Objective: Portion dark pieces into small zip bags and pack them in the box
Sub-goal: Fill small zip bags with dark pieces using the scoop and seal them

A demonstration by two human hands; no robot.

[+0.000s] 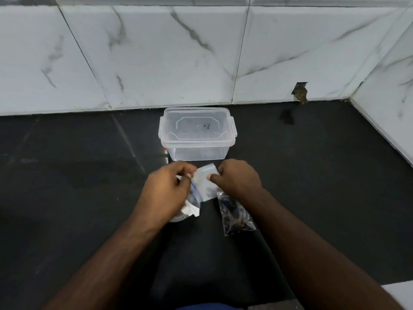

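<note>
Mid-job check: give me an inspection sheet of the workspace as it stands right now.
Surface: dark countertop, faint smears.
Job's things: clear lidded box at the wall, lid on; small zip bag pinched by both hands; bag of dark pieces lying under the right forearm; another clear bag under the left hand.
Clutter: nothing seen.
Hands: left hand and right hand both grip the small zip bag.
Cables: nothing seen.
Surroundings: marble-look wall tiles; chipped hole.

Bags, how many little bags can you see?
3: one small bag pinched between both hands, one bag under the left hand, one full bag right. More may be hidden.
</note>
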